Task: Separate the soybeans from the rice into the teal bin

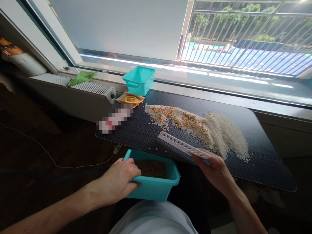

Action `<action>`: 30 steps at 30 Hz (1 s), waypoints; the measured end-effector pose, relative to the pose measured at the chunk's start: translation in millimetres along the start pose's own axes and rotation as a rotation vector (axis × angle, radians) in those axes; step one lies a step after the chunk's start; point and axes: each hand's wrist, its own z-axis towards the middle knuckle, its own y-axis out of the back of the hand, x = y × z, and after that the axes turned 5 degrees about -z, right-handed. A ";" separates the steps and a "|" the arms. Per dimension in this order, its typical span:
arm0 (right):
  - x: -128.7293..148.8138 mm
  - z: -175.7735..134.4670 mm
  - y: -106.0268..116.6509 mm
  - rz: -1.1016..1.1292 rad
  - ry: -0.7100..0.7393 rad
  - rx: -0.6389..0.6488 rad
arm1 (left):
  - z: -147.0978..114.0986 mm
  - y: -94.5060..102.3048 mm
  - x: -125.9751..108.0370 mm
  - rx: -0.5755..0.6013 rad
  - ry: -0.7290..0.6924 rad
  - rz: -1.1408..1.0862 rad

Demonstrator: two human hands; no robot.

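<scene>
My left hand (125, 178) is closed round the near-left rim of a turquoise plastic bin (152, 188), held below the table's front edge. Inside the bin lie many small round brownish grains, perhaps dried peas. My right hand (214, 170) grips one end of a white slotted plastic strip (181, 144), its far end pointing left over the table. Beyond the strip spreads a long heap of white rice (226, 135), with yellow dried peas (190, 120) mixed into its left part. A few loose peas (156, 149) lie near the front edge.
The black table (265, 162) stands against a window sill. At its back left are a second turquoise bin (138, 81), a yellow cloth-like item (131, 98) and a blurred-out packet (114, 120). Left of it is a radiator (92, 91) with a green cloth (83, 77). A white cable (78, 167) hangs below.
</scene>
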 end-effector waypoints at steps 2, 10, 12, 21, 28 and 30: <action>8.5 -2.5 -5.3 0.011 0.024 0.054 | -0.5 -0.4 1.4 0.002 -0.004 -0.003; 34.4 11.1 -25.8 0.051 0.149 0.119 | -1.9 0.2 5.0 0.009 0.013 -0.031; 30.8 22.1 -37.3 0.020 0.157 0.065 | -1.5 -0.6 5.9 -0.004 0.014 -0.024; -10.5 45.5 -33.9 -0.174 -0.012 -0.201 | 2.0 -3.2 9.0 -0.032 -0.001 -0.045; -29.1 54.9 -0.3 -0.282 -0.072 -0.306 | 6.6 -4.7 9.4 -0.014 -0.007 -0.058; -30.0 59.2 4.4 -0.290 -0.092 -0.320 | 7.8 -4.9 8.1 -0.008 -0.008 -0.059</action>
